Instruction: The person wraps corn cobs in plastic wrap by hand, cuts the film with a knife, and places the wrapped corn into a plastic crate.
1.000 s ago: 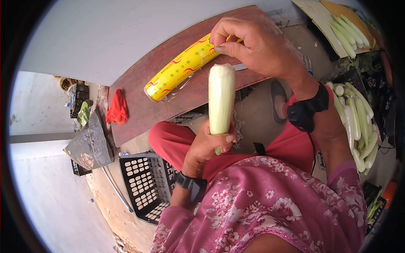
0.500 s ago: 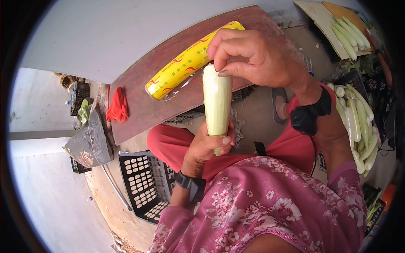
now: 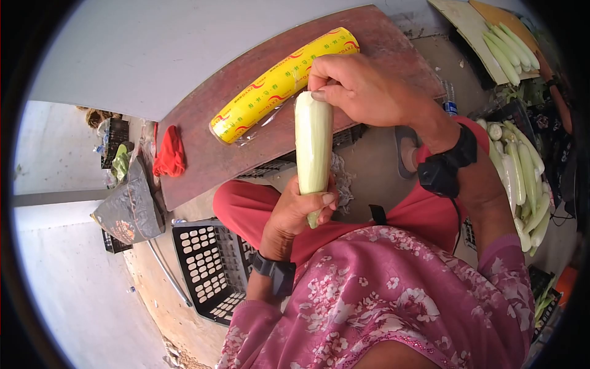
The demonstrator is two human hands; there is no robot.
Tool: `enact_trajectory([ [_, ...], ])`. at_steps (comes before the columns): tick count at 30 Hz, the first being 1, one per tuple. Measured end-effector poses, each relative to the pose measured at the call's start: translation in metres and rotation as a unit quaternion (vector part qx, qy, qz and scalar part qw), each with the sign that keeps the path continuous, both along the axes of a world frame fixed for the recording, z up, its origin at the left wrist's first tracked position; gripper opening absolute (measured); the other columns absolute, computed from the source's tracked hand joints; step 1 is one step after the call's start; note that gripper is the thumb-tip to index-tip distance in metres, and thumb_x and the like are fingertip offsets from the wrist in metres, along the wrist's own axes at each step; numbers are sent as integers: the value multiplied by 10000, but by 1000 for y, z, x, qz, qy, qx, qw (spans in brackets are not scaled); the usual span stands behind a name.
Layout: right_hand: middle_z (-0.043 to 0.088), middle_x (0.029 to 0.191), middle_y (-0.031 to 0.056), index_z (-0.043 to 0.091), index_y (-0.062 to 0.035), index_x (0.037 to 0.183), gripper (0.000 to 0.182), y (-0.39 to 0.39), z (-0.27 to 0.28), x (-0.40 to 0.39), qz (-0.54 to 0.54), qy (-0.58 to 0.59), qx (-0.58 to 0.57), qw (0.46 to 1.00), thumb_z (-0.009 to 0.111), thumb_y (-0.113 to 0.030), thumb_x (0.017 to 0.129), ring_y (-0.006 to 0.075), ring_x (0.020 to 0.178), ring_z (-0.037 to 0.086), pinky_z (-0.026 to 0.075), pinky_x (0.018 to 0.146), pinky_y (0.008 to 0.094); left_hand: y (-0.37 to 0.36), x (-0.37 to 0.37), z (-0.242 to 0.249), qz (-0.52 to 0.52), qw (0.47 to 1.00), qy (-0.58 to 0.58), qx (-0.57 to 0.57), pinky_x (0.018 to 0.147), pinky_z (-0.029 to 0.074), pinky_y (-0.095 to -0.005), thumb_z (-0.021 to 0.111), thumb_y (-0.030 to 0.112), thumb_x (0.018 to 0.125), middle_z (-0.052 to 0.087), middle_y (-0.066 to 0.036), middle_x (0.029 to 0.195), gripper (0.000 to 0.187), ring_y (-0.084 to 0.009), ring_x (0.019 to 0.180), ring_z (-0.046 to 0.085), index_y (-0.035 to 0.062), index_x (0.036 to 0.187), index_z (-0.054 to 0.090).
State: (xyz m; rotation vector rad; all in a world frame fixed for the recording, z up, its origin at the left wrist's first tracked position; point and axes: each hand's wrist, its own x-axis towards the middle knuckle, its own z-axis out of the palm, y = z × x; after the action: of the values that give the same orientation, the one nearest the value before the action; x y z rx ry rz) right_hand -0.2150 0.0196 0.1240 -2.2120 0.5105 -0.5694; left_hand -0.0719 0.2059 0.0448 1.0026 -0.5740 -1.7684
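My left hand (image 3: 302, 206) is wrapped round the lower, narrow end of a pale green zucchini (image 3: 313, 144), which stands nearly upright in front of me. A glossy sheen of clear plastic film covers its skin. At its top end my right hand (image 3: 362, 89) is closed in a pinch, thumb against fingers, on what looks like the thin film; the fingertips hide most of it. Just behind lies a yellow printed roll of cling film (image 3: 270, 92), with a loose clear edge below it.
The roll rests on a reddish-brown board (image 3: 203, 144) beside a red cloth (image 3: 169, 154). A black plastic crate (image 3: 206, 270) stands at lower left. Several zucchini (image 3: 522, 178) are heaped at right, and more zucchini (image 3: 507, 52) lie at upper right. Another person's arm (image 3: 556, 104) shows at the right edge.
My right hand has lowered slightly, its fingers still pinched at the zucchini's top. The zucchini has shifted a little left. Another person's arm shows more at the right edge.
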Motion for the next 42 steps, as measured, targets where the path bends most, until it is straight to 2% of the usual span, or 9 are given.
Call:
enact_trajectory([
  [5, 646, 804, 182, 587, 20, 872, 140, -3, -18, 9, -23, -24, -12, 999, 538, -109, 842, 297, 757, 637, 489, 672, 378, 3, 2, -2, -2, 999, 39, 25, 417, 393, -244, 706, 77, 754, 588, -102, 722, 308, -139, 474, 503, 3, 989, 520],
  [8, 606, 708, 95, 571, -5, 845, 122, -2, -29, 15, -53, -68, -32, 996, 601, -122, 859, 170, 639, 582, 459, 599, 327, 1, -1, -2, 20, 999, 26, 34, 376, 393, -219, 710, 132, 731, 567, -108, 703, 348, -134, 456, 490, -6, 984, 515],
  [11, 604, 677, 90, 588, -6, 845, 90, -5, -37, 20, -121, -95, -120, 981, 599, -94, 858, 169, 625, 592, 473, 599, 325, -1, 0, -3, 54, 997, -39, 43, 378, 390, -210, 690, 98, 748, 571, -103, 707, 289, -126, 461, 496, -1, 968, 531],
  [14, 605, 724, 86, 595, -2, 856, 47, -9, -35, 20, -107, -127, -69, 984, 600, -47, 843, 186, 665, 605, 486, 630, 308, 0, 1, 1, 59, 996, -62, 36, 388, 398, -212, 680, 79, 760, 577, -93, 701, 254, -121, 462, 503, 5, 961, 542],
  [20, 595, 945, 94, 593, 10, 836, 58, -8, -21, 9, 32, -142, -139, 979, 631, -21, 804, 226, 845, 610, 492, 746, 312, 1, 1, -2, 62, 992, -106, 26, 406, 410, -221, 688, 75, 762, 584, -79, 683, 249, -123, 461, 520, 4, 957, 549],
  [23, 590, 989, 89, 596, 4, 819, 51, -5, -20, 8, 31, -114, -155, 981, 630, -32, 805, 242, 897, 597, 484, 789, 332, 0, -1, 0, 70, 991, -109, 33, 407, 410, -224, 692, 53, 757, 583, -74, 680, 240, -122, 461, 520, 5, 946, 552],
  [32, 548, 991, 80, 590, -33, 824, 53, -4, -20, 3, 36, -46, -341, 938, 614, -74, 801, 252, 987, 537, 414, 873, 361, -2, -5, 2, 71, 985, -149, 47, 411, 410, -230, 712, 60, 756, 583, -55, 676, 237, -121, 462, 521, 14, 932, 560],
  [35, 538, 963, 64, 622, -38, 871, 134, -4, -21, 2, 32, -38, -405, 913, 622, -125, 769, 230, 999, 521, 439, 818, 361, -4, -5, 3, 67, 983, -162, 53, 410, 410, -230, 717, 64, 754, 582, -52, 675, 236, -120, 464, 523, 18, 924, 560],
  [42, 528, 985, 73, 616, -36, 890, 153, -4, -26, 3, 22, 13, -447, 894, 618, -120, 763, 222, 1008, 514, 428, 818, 360, -5, -6, 6, 66, 985, -147, 58, 402, 410, -220, 717, 69, 755, 587, -57, 671, 233, -114, 455, 523, 19, 917, 557],
])
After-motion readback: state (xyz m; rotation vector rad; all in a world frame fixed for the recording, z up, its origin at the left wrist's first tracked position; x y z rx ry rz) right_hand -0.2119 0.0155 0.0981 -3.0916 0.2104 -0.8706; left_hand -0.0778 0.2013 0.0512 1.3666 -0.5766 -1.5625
